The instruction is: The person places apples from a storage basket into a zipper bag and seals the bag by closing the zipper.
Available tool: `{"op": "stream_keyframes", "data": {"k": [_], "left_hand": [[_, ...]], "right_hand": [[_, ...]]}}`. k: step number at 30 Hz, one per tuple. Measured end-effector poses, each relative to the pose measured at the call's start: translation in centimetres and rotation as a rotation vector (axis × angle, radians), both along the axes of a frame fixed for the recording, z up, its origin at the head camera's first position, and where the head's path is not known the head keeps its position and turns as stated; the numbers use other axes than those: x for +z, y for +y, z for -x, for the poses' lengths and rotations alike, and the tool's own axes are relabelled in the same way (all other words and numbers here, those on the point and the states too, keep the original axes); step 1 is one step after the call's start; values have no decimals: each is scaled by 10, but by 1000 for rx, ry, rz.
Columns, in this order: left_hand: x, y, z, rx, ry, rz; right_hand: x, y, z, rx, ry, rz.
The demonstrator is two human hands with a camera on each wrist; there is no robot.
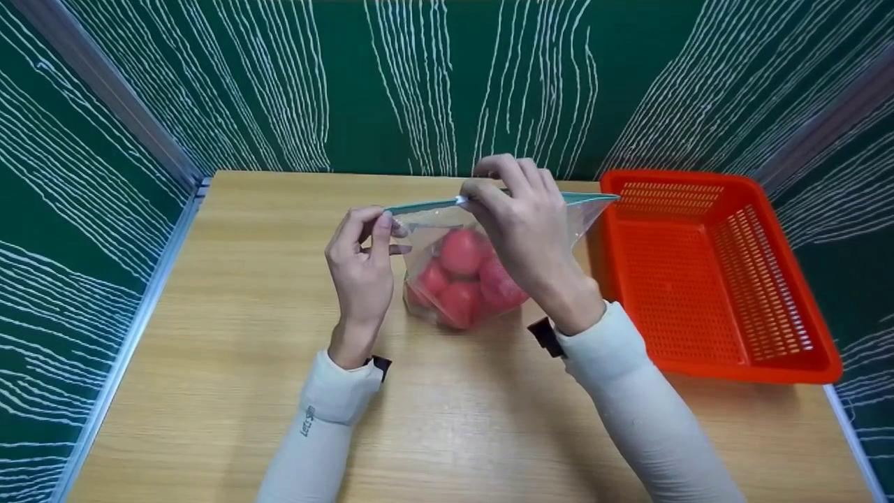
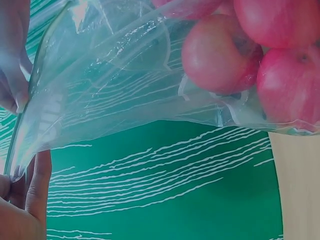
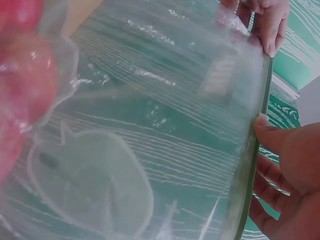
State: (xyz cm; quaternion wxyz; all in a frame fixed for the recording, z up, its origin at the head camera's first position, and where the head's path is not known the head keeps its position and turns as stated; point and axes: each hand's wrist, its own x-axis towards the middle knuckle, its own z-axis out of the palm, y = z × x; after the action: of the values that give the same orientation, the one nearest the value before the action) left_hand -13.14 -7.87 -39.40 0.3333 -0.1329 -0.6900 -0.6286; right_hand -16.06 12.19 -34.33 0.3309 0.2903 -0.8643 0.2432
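A clear zip bag (image 1: pixel 583 215) holds several red apples (image 1: pixel 461 253), gathered at its bottom near the tabletop. Along its upper edge runs a green zip strip (image 1: pixel 422 206) with a small white slider (image 1: pixel 461 200). At the bag's left top corner, my left hand (image 1: pixel 360 262) pinches the edge between thumb and fingers. My right hand (image 1: pixel 527 216) pinches the slider on the strip, left of the middle. In the right wrist view, my right thumb (image 3: pixel 275 135) lies against the strip. A printed apple outline (image 3: pixel 92 182) shows on the plastic there.
To the right stands a red plastic basket (image 1: pixel 827 342) with slotted walls, close to the bag's right corner. Beneath everything is a light wooden table (image 1: pixel 244 279). Green panels (image 1: pixel 461 84) with wavy white lines rise behind and at both sides.
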Motion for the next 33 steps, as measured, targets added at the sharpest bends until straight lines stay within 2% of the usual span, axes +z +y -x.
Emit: {"op": "stream_keyframes", "data": {"k": [7,18,27,33], "left_hand": [[-1,-2,1,16,2,12],[-2,-5,1,17,-8,-6],[-2,-8,1,28,-50,-20],[-2,-9,1,43,-43,-4]], "right_hand": [[-3,14,2,-13,6,6],[-5,38,1,-86,-14,16],[-6,59,0,-126,-22,17],[-8,72,0,-151,-18,13]]}}
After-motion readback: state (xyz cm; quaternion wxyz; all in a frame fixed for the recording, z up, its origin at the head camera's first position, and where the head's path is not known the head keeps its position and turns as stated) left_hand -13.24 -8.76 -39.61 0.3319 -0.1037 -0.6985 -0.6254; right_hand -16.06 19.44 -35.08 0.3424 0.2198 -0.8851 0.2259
